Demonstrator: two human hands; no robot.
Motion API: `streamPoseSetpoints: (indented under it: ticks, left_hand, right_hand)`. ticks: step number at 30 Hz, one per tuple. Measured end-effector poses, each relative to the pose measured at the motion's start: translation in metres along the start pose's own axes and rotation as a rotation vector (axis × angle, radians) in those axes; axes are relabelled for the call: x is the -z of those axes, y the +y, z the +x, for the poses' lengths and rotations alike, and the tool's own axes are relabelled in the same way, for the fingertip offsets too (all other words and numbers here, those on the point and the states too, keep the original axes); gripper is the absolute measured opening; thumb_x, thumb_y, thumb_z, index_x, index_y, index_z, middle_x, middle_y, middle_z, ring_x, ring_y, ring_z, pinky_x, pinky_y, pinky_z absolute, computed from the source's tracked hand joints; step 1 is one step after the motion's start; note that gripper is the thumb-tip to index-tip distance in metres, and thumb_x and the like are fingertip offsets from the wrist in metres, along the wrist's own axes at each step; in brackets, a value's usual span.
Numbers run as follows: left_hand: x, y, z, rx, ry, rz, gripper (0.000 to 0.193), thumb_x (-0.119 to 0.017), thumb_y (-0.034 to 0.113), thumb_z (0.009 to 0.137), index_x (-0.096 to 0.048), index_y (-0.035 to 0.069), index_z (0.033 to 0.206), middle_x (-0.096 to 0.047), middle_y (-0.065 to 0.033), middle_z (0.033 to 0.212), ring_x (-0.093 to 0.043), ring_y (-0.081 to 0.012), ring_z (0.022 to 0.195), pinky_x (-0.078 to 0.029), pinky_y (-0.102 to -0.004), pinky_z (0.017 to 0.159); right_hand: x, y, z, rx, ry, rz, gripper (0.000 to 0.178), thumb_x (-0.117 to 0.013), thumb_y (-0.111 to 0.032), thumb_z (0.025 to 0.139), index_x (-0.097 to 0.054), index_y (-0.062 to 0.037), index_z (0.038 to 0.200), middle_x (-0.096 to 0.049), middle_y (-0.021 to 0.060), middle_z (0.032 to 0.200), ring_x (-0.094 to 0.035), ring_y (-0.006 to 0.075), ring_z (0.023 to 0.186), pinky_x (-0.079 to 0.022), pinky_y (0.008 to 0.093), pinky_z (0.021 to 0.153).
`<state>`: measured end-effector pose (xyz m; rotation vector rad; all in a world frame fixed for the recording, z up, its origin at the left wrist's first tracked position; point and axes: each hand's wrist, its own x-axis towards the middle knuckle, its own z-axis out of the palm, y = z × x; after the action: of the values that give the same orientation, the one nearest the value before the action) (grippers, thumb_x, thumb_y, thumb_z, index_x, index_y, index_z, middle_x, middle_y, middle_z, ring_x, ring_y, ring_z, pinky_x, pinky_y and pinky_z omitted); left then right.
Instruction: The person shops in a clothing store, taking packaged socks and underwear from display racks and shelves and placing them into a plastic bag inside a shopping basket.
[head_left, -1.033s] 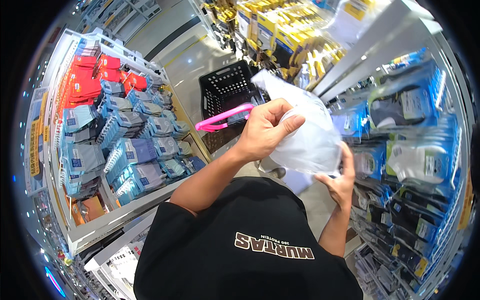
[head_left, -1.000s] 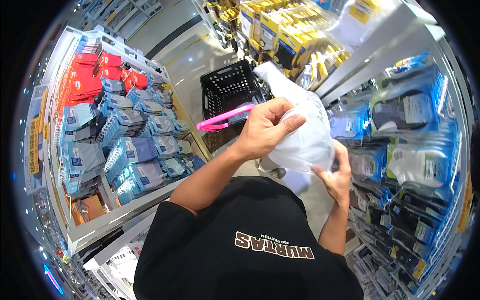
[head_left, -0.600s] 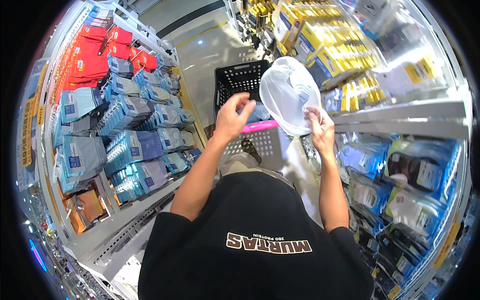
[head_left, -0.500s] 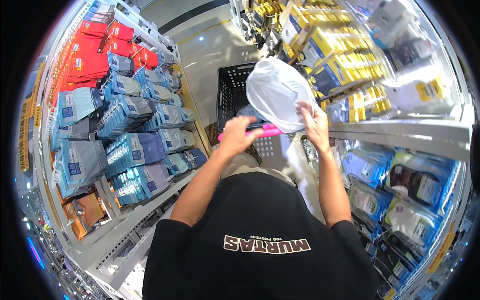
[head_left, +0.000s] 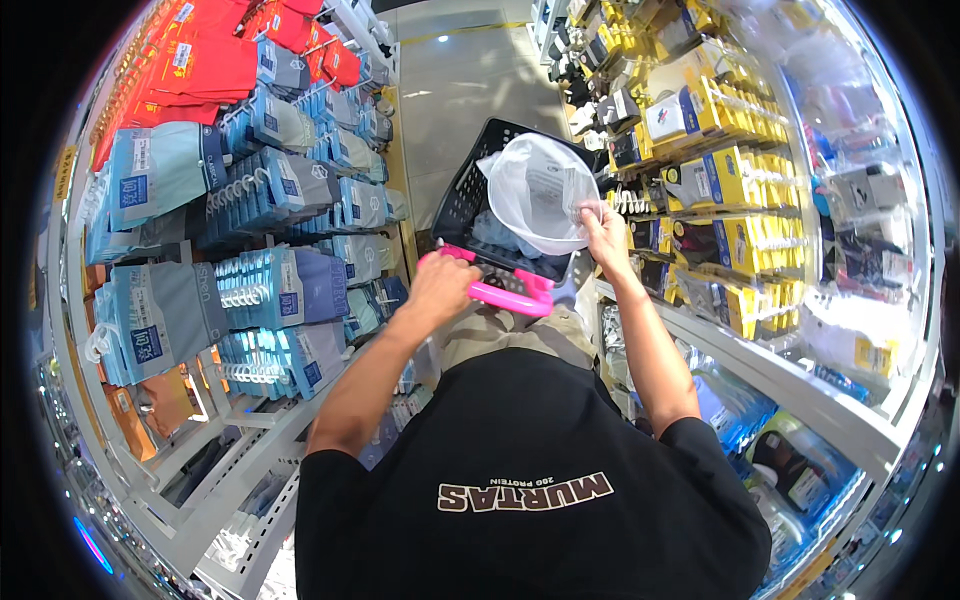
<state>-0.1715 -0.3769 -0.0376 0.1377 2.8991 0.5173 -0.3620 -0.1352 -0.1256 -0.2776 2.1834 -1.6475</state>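
1. Between two crowded racks, right over the black basket, here's the translucent white bag, its rim spread into a broad, round mouth facing up towards us!
2. And it's the right hand doing the holding: thumb and fingers pinched narrow on the right edge of that rim, the rest of the bag free of any fingers.
3. Over to the left hand, curled around the left part of the pink handle, knuckles up, a firm-looking wrap; the handle's right end shows bare.
4. Down inside the basket, a pale bluish bundle lies beside the bag's left edge, too blurred to name. Whether bag and basket touch, I cannot tell.
5. Close to the body, the handle sits just in front of beige trousers, with the black T-shirt filling the bottom of the view.
6. Left flank now: red packs hang at the top, light-blue packs in rows nearer and below.
7. Right flank: yellow packs on their hooks, well apart from the left hand, and blue packs lower down, below a white rail.
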Motion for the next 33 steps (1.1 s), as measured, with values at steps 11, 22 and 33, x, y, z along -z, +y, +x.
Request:
streamPoseSetpoints:
  ticks: [11, 22, 33]
  left_hand:
    - [0.019, -0.042, -0.03, 0.14, 0.175, 0.005, 0.011, -0.068, 0.01, 0.066, -0.059, 0.008, 0.073, -0.054, -0.0062, 0.081, -0.054, -0.0253, 0.093, -0.036, -0.0458, 0.103]
    - [0.005, -0.026, -0.025, 0.45, 0.099, -0.027, 0.019, -0.075, 0.015, 0.069, -0.063, 0.008, 0.08, -0.061, -0.0042, 0.097, -0.054, -0.027, 0.105, -0.032, -0.0511, 0.106]
    - [-0.04, 0.014, -0.007, 1.574, 1.12, -0.776, 0.07, -0.06, 0.041, 0.09, -0.034, 0.0, 0.14, -0.051, -0.0172, 0.126, -0.063, -0.0277, 0.088, -0.054, -0.0365, 0.074]
  right_hand:
    - [-0.053, 0.109, 0.103, -0.145, -0.101, -0.502, 0.02, -0.049, -0.02, 0.092, -0.063, -0.008, 0.099, -0.067, 0.0189, 0.096, -0.062, 0.0383, 0.098, -0.048, 0.0451, 0.084]
    - [-0.106, 0.232, 0.17, -0.296, -0.181, -0.748, 0.057, -0.065, -0.026, 0.083, -0.043, -0.0009, 0.129, -0.048, 0.021, 0.126, -0.045, 0.0391, 0.122, -0.04, 0.0441, 0.101]
    - [-0.186, 0.442, 0.147, -0.334, -1.249, -1.49, 0.06, -0.064, -0.018, 0.083, -0.042, -0.0098, 0.138, -0.041, 0.0141, 0.143, -0.039, 0.0359, 0.132, -0.034, 0.0524, 0.104]
